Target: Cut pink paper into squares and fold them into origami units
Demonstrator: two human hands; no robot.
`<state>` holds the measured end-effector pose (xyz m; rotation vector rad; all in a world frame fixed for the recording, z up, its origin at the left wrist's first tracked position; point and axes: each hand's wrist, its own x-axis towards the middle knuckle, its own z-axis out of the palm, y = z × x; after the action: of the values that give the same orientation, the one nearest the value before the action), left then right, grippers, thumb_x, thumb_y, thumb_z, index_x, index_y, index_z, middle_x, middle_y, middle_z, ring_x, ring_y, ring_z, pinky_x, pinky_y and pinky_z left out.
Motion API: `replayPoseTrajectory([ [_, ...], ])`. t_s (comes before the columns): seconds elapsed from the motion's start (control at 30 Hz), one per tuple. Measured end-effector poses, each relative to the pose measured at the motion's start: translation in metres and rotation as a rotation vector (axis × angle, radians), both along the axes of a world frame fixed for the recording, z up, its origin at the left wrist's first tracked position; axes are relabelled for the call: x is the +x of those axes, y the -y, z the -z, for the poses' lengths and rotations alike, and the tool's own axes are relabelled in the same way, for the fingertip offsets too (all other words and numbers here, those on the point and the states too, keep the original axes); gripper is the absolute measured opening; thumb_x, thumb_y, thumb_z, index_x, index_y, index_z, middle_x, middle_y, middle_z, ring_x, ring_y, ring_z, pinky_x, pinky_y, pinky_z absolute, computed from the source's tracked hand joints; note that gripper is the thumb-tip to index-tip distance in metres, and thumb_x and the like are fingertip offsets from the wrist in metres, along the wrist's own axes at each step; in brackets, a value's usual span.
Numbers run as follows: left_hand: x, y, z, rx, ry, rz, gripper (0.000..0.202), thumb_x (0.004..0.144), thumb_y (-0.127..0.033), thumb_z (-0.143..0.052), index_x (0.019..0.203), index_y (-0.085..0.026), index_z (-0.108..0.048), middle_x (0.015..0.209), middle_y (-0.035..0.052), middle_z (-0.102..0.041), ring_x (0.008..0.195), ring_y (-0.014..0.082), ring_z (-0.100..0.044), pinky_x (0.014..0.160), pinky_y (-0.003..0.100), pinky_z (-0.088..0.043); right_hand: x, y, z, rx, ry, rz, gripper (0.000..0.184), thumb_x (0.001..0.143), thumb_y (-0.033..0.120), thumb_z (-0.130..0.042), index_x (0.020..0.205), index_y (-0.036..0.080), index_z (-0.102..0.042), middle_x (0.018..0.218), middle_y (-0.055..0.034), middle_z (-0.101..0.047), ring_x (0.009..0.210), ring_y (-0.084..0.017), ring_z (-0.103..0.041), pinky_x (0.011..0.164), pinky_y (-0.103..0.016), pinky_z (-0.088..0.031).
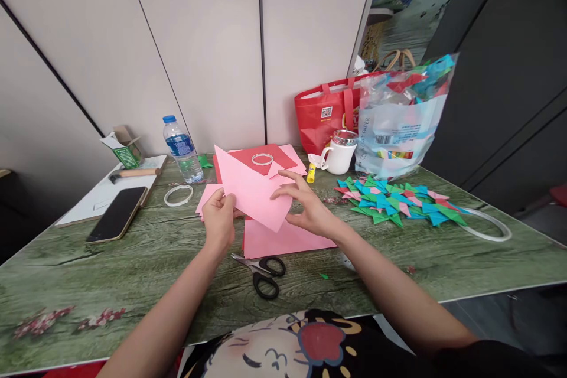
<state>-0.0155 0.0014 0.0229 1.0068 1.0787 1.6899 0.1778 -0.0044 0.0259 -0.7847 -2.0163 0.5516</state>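
A pink sheet of paper (pixel 252 189), tilted up and apparently folded, is raised above the table. My left hand (pixel 218 218) pinches its left edge between thumb and fingers. At the paper's right end, my right hand (pixel 310 209) has its fingers spread, with fingertips touching the face and the thumb apart near the edge. Beneath lies a stack of pink paper (pixel 287 241) with red sheets showing at its side. Black-handled scissors (pixel 261 274) rest in front of the stack, blades partly apart. Smaller pink pieces (pixel 208 198) lie partly hidden behind my left hand.
At left are a phone (pixel 119 215), a hammer (pixel 135 173), a water bottle (pixel 182 150) and a tape roll (pixel 178 195). Behind right stand a white mug (pixel 341 152), a glue stick (pixel 311 173), a red bag (pixel 310 118) and a plastic bag (pixel 398 130), with folded paper pieces (pixel 394 198) nearby.
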Motion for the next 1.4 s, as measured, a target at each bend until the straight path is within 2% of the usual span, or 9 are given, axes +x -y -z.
replayPoseTrajectory([
  [0.13,-0.001,-0.001,0.001,0.017,0.001,-0.047,0.013,0.061,-0.017,-0.053,0.072,-0.014,-0.059,0.057,-0.0048,-0.053,0.043,0.006,-0.045,0.04,0.017,-0.037,-0.001,-0.004,0.008,0.046,0.047,-0.002,0.023,0.062,0.02,-0.071,0.084,0.021,-0.063,0.134,-0.0076,-0.03,0.109,-0.022,-0.048,0.091,-0.039,-0.041],
  [0.27,0.0,-0.001,-0.001,0.024,0.031,-0.033,0.013,0.061,-0.018,-0.056,0.074,-0.015,-0.059,0.055,-0.0057,-0.052,0.041,0.0059,-0.043,0.039,0.017,-0.036,-0.002,-0.006,0.009,0.044,-0.022,0.028,0.015,0.061,0.028,-0.073,0.068,0.019,-0.063,0.125,-0.0082,-0.045,0.108,-0.023,-0.05,0.089,-0.038,-0.041],
  [0.53,0.002,0.002,-0.004,0.036,0.144,0.146,0.016,0.063,-0.025,-0.064,0.076,-0.016,-0.059,0.069,-0.0016,-0.061,0.053,0.0074,-0.054,0.046,0.018,-0.041,-0.01,-0.009,0.01,-0.256,-0.413,0.127,0.018,0.067,0.033,-0.067,0.064,0.017,-0.06,0.092,-0.0089,-0.066,0.091,-0.021,-0.06,0.073,-0.031,-0.046],
  [0.63,0.008,0.006,-0.004,0.082,0.177,0.295,0.028,0.065,-0.028,-0.066,0.09,-0.019,-0.057,0.09,0.0025,-0.065,0.076,0.012,-0.061,0.06,0.021,-0.047,-0.012,-0.01,0.011,-0.255,-0.494,0.183,0.018,0.066,0.033,-0.066,0.068,0.017,-0.059,0.075,-0.0041,-0.064,0.078,-0.018,-0.06,0.07,-0.029,-0.045],
  [0.7,0.013,0.01,-0.005,0.097,0.173,0.394,0.044,0.06,-0.021,-0.071,0.101,-0.02,-0.054,0.104,0.0055,-0.062,0.093,0.0164,-0.059,0.075,0.026,-0.047,-0.013,-0.009,0.011,-0.234,-0.491,0.21,0.017,0.068,0.032,-0.065,0.071,0.016,-0.059,0.073,-0.0029,-0.062,0.072,-0.015,-0.058,0.067,-0.028,-0.045],
  [0.8,0.018,0.013,-0.004,0.087,0.171,0.43,0.058,0.055,-0.011,-0.073,0.109,-0.019,-0.051,0.113,0.0085,-0.059,0.105,0.0209,-0.054,0.087,0.032,-0.043,-0.015,-0.006,0.011,-0.223,-0.466,0.22,0.017,0.07,0.032,-0.062,0.072,0.016,-0.059,0.072,-0.0028,-0.061,0.068,-0.014,-0.057,0.063,-0.026,-0.044],
  [1.1,0.018,0.015,0.003,0.08,0.203,0.479,0.057,0.059,-0.01,-0.072,0.111,-0.02,-0.053,0.109,0.0086,-0.063,0.102,0.0229,-0.057,0.089,0.036,-0.044,-0.029,0.0,0.02,-0.284,-0.526,0.208,0.019,0.074,0.036,-0.057,0.075,0.019,-0.051,0.069,0.0005,-0.056,0.063,-0.012,-0.054,0.056,-0.023,-0.045],
  [1.27,0.02,0.016,0.0,0.138,0.303,0.438,0.046,0.065,-0.015,-0.068,0.109,-0.02,-0.055,0.11,0.0084,-0.062,0.108,0.0222,-0.053,0.092,0.035,-0.042,-0.031,0.002,0.021,-0.279,-0.574,0.245,0.02,0.074,0.037,-0.057,0.074,0.019,-0.05,0.067,0.0009,-0.055,0.061,-0.011,-0.053,0.055,-0.022,-0.043],
  [1.4,0.023,0.018,0.0,0.084,0.227,0.42,0.051,0.055,-0.012,-0.074,0.103,-0.018,-0.06,0.108,0.0079,-0.064,0.105,0.0228,-0.055,0.092,0.035,-0.042,-0.033,0.005,0.022,-0.292,-0.546,0.273,0.021,0.074,0.038,-0.058,0.074,0.019,-0.049,0.059,0.0032,-0.054,0.054,-0.01,-0.051,0.051,-0.021,-0.042],
])
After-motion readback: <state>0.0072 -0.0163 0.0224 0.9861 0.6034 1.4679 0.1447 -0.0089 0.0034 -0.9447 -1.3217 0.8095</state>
